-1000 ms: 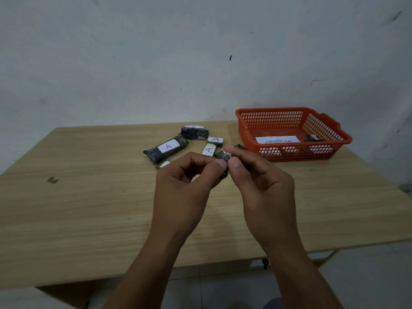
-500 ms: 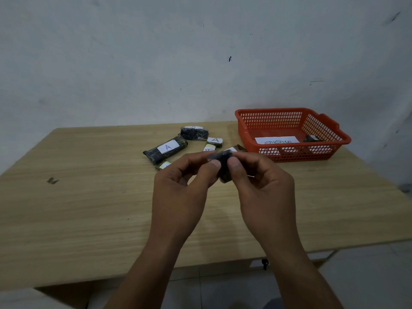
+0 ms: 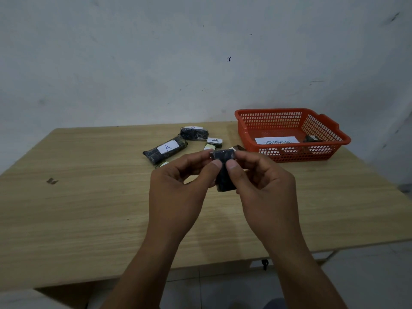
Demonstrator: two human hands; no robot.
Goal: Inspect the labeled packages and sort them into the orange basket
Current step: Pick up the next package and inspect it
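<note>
Pinching one small dark package (image 3: 224,172) between your left hand (image 3: 178,190) and right hand (image 3: 265,188); risk: label unseen, missorting into the orange basket (image 3: 330,150).

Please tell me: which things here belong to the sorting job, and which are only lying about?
Job: small dark package held by left hand and right hand; long package marked A; orange basket.
Lying about: dark scrap on table.

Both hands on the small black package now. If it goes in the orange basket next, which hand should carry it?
Right, probably. The right hand already pinches the package, and the orange basket sits on its side; the left hand would have to cross over.
</note>
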